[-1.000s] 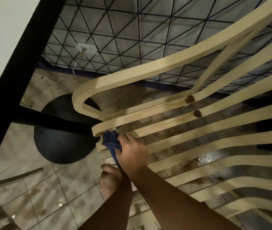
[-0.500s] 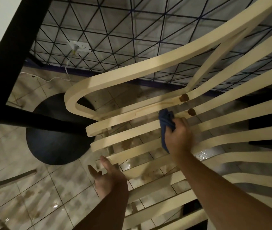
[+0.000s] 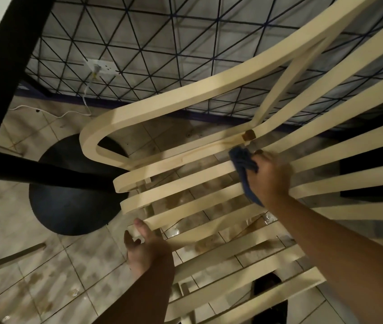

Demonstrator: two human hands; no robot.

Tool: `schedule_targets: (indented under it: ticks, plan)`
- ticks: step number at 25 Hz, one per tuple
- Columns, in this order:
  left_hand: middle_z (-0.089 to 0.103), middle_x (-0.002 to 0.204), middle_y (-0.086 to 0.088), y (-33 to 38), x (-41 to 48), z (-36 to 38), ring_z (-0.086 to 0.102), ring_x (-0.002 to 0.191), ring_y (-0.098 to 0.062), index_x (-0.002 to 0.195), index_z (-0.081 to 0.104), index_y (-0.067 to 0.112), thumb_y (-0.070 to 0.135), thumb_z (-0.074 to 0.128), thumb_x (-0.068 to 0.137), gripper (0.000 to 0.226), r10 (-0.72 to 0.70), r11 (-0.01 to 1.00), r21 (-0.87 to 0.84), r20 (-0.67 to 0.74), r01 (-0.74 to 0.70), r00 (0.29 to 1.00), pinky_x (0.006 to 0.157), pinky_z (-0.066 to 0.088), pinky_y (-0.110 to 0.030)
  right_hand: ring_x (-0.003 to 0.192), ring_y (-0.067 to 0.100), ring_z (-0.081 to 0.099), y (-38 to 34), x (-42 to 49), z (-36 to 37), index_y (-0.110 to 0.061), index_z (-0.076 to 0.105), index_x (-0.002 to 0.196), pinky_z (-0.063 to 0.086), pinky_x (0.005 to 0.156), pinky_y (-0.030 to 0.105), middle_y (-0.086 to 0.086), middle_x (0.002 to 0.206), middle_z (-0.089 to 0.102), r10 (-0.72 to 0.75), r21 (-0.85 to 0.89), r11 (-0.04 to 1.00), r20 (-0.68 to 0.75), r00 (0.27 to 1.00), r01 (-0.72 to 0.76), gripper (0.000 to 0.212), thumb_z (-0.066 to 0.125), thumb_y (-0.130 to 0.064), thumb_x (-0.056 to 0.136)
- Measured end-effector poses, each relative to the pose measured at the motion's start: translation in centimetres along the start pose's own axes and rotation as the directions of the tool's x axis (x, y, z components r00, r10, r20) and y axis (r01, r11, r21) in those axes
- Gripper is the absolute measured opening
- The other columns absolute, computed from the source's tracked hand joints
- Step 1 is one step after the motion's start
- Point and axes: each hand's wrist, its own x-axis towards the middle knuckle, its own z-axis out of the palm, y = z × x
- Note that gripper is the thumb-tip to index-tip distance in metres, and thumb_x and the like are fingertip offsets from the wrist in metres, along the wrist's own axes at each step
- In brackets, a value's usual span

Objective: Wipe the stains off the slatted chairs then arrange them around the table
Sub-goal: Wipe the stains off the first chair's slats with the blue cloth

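The slatted chair (image 3: 186,181) fills the middle and right of the view. It is cream-coloured, with long curved slats fanning from lower left to upper right and a looped armrest bending round at its left end. It stands on the tiled floor (image 3: 45,288), just beside the bench's round black base (image 3: 69,202). A brown stain (image 3: 249,135) sits where an upright strut meets the slats, and a faint brownish streak runs left from it along the same slat.

A blue cloth (image 3: 244,164) lies bunched against the slats just below that stain. The right hand (image 3: 271,178) grips the cloth with curled fingers and presses it onto the slats; the hand is motion-blurred. The left hand (image 3: 147,249) is spread, its fingers loosely apart, at the near ends of the lower slats and holding nothing. Whether it touches the chair cannot be told.

The bench's dark edge (image 3: 10,54) crosses the upper left corner. Behind the chair is a wall (image 3: 162,43) of pale tiles with dark triangular lines, bearing a socket (image 3: 99,66) from which a white cable (image 3: 52,113) trails down onto the floor. The floor tiles are mottled with brown marks.
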Motion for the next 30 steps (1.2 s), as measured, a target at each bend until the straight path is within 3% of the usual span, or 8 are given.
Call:
schedule_targets:
  ticks: [2, 6, 10, 12, 17, 22, 26, 30]
  plan:
    - [0.064, 0.131, -0.009, -0.3, 0.2, 0.0, 0.066, 0.111, -0.036, 0.148, 0.034, 0.043, 0.103, 0.014, 0.067, 0.103, 0.022, 0.999, 0.039, 0.002, -0.022, 1.0, 0.092, 0.056, -0.058, 0.079, 0.035, 0.063, 1.6, 0.9, -0.9, -0.006, 0.071, 0.095, 0.042, 0.071, 0.036, 0.014, 0.089, 0.064, 0.09, -0.036, 0.995, -0.019, 0.996, -0.091, 0.012, 0.071, -0.017, 0.089]
    - [0.062, 0.133, -0.013, -0.1, 0.0, 0.1, 0.065, 0.112, -0.037, 0.149, 0.036, 0.038, 0.103, 0.013, 0.064, 0.11, 0.031, 0.999, 0.029, -0.013, -0.031, 0.999, 0.095, 0.055, -0.058, 0.081, 0.027, 0.063, -2.2, -1.1, 0.2, -0.009, 0.069, 0.095, 0.038, 0.072, 0.03, 0.009, 0.09, 0.065, 0.005, 0.06, 0.998, 0.025, 1.0, -0.007, 0.011, 0.073, -0.017, 0.088]
    - [0.061, 0.136, -0.011, -0.1, 0.2, 0.4, 0.063, 0.116, -0.035, 0.152, 0.038, 0.033, 0.084, 0.031, 0.089, 0.081, -0.01, 1.0, 0.017, -0.027, 0.011, 1.0, 0.094, 0.054, -0.049, 0.07, 0.031, 0.065, -5.3, -2.4, 1.4, -0.009, 0.071, 0.094, 0.042, 0.062, 0.028, 0.009, 0.084, 0.066, -0.109, 0.149, 0.984, 0.065, 0.992, 0.098, 0.015, 0.08, -0.012, 0.082]
    - [0.06, 0.138, -0.01, -0.3, 0.4, 0.3, 0.063, 0.117, -0.035, 0.153, 0.036, 0.036, 0.084, 0.032, 0.09, 0.079, -0.019, 1.0, 0.018, -0.008, 0.019, 1.0, 0.096, 0.054, -0.051, 0.069, 0.032, 0.064, -3.2, -1.3, 0.7, -0.008, 0.071, 0.091, 0.042, 0.062, 0.029, 0.011, 0.083, 0.066, -0.148, 0.081, 0.986, 0.039, 0.988, 0.145, 0.014, 0.079, -0.012, 0.082]
    - [0.062, 0.135, -0.011, -0.8, 1.1, 0.5, 0.063, 0.116, -0.037, 0.152, 0.034, 0.039, 0.091, 0.02, 0.083, 0.087, 0.033, 0.994, 0.104, -0.025, -0.03, 0.999, 0.097, 0.054, -0.056, 0.074, 0.041, 0.064, 2.2, 2.0, -2.3, -0.002, 0.067, 0.09, 0.055, 0.066, 0.048, 0.021, 0.09, 0.063, 0.049, -0.123, 0.991, 0.018, 0.999, -0.047, 0.01, 0.072, -0.011, 0.087]
    - [0.06, 0.136, -0.015, -0.2, 0.3, 0.3, 0.062, 0.118, -0.039, 0.154, 0.035, 0.033, 0.085, 0.024, 0.089, 0.084, 0.037, 0.996, 0.085, -0.016, -0.035, 0.999, 0.098, 0.053, -0.057, 0.069, 0.037, 0.063, 0.3, 0.8, -1.4, -0.003, 0.069, 0.085, 0.049, 0.063, 0.04, 0.017, 0.084, 0.063, -0.104, -0.105, 0.988, 0.061, 0.993, 0.11, 0.011, 0.078, -0.006, 0.08]
    - [0.046, 0.15, -0.012, 0.0, -0.1, -0.3, 0.055, 0.126, -0.041, 0.15, 0.031, 0.041, 0.106, 0.006, 0.059, 0.115, 0.07, 0.993, 0.097, 0.017, -0.071, 0.997, 0.1, 0.05, -0.063, 0.084, 0.037, 0.064, 2.0, 1.9, -1.1, -0.003, 0.067, 0.097, 0.05, 0.075, 0.042, 0.018, 0.094, 0.063, 0.128, -0.093, 0.988, 0.038, 0.991, -0.124, 0.013, 0.066, -0.015, 0.093]
    - [0.034, 0.157, -0.007, -0.1, -0.2, -0.6, 0.053, 0.128, -0.04, 0.148, 0.029, 0.047, 0.108, 0.008, 0.056, 0.112, 0.074, 0.993, 0.09, 0.043, -0.077, 0.996, 0.1, 0.049, -0.065, 0.083, 0.038, 0.064, 1.5, 1.5, -0.3, -0.001, 0.069, 0.096, 0.045, 0.072, 0.037, 0.019, 0.092, 0.065, -0.006, -0.011, 1.0, 0.069, 0.998, 0.007, 0.012, 0.068, -0.012, 0.092]
